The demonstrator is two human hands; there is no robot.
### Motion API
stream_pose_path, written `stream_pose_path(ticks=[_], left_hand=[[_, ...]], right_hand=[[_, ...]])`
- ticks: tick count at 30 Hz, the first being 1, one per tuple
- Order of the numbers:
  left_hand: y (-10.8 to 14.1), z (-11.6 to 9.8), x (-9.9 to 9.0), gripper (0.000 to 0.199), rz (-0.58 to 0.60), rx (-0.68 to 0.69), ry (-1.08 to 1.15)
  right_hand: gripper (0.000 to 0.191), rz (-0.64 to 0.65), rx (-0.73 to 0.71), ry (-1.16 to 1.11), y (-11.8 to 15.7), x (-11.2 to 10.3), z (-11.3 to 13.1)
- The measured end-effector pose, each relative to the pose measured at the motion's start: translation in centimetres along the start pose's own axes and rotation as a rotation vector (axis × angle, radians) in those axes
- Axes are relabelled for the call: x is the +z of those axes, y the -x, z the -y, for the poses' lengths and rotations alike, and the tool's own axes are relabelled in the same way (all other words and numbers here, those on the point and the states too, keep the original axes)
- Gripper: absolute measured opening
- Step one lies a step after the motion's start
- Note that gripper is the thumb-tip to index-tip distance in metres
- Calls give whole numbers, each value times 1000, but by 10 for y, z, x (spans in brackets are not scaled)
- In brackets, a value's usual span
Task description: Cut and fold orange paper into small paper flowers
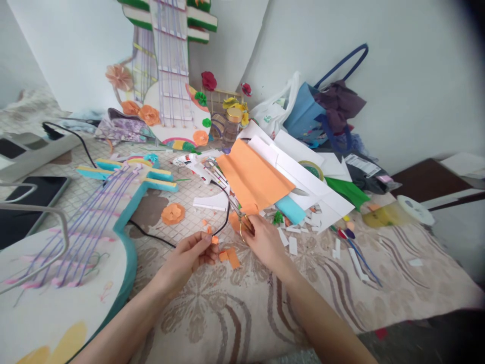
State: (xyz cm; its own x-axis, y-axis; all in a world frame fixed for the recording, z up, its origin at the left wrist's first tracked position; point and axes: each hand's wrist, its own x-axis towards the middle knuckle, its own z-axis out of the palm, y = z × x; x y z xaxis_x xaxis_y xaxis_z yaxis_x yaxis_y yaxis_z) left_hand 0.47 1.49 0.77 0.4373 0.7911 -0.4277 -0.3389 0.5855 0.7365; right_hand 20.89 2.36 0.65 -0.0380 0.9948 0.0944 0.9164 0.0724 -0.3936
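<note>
Near the table's middle, my left hand [189, 254] is closed in a pinch on a small orange paper piece [214, 239]. My right hand [267, 245] is wrapped round the gold handles of a pair of scissors [243, 230], whose blades point away from me, towards the glue gun. Between and just below the hands lie orange paper scraps [230, 258] on the cloth. A folded orange paper flower [173, 214] rests to the left. The large orange paper sheet [257, 174] lies beyond my right hand, over white sheets.
A white glue gun [195, 167] lies behind, its black cord looping by my left hand. At left is a cardboard guitar [125, 242] with purple strings; a bigger one [176, 101] stands behind. White paper sheets [303, 177], a blue bag [306, 114] and a tape roll [312, 169] are to the right.
</note>
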Motion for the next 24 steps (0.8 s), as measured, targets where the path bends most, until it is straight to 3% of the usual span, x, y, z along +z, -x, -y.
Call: stream_pose_path(ticks=[3,6,7,10,12,17,24], left_hand=[[0,-1,1,19,-10,-5,0],[2,-2,3,20,-50,68,-140],[2,-2,4,20,-72,123,-228],[5,0,5,19,-153,328,-556],[6,3,6,16,-211,438,-745],[8,9,4,8,-244,618,-986],[9,12,3,7,-210,783,-1131]], right_hand=[[20,-71,-61,-114,-1,-3,-1],[13,-139,-88,-320,2,-6,7],[11,-93,-79,-449,4,-7,11],[16,334,12,-978,13,-3,25],[19,501,123,-1219,18,2,33],[21,482,356,-1513,20,11,42],[12,562,449,-1724,19,12,40]])
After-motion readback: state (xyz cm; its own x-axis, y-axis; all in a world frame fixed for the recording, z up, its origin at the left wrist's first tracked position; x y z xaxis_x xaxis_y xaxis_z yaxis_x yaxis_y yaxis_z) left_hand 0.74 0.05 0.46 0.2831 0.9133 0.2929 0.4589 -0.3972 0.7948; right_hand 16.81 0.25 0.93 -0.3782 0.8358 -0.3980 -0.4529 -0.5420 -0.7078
